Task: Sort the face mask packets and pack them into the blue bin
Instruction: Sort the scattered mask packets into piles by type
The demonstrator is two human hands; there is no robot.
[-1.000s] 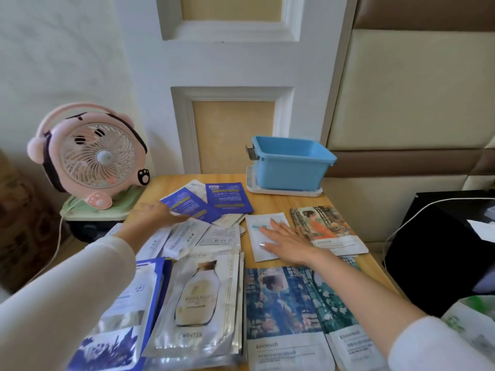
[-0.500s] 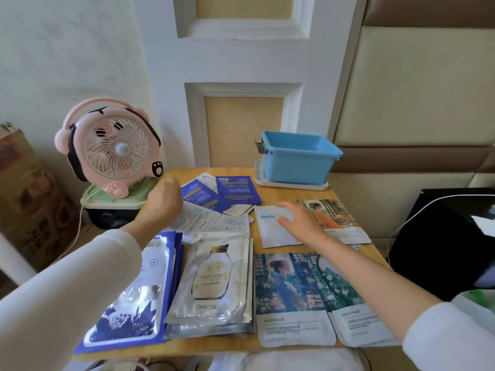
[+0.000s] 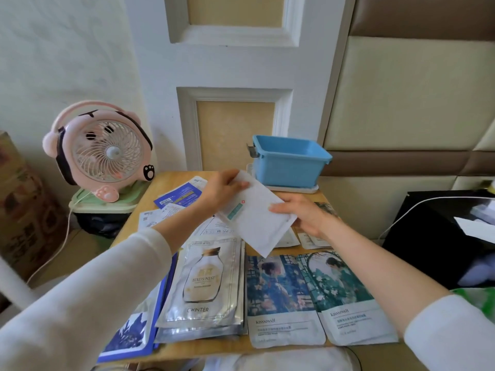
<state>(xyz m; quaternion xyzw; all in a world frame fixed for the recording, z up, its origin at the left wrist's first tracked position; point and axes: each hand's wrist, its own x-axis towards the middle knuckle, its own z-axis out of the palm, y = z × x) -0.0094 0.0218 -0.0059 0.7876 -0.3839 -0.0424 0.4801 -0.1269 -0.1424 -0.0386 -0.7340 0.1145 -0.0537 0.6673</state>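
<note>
Raised since earlier: white packet (image 3: 254, 223), slanted, ends gripped by left hand (image 3: 222, 191) and right hand (image 3: 304, 215); blue bin (image 3: 289, 170) just beyond.

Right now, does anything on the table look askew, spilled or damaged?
Nothing spilled or damaged. The loose packets at the far left lie fanned and overlapping, unlike the squared silver stack in front. The left hand and right hand hold the white packet tilted; the blue bin stands upright.
</note>
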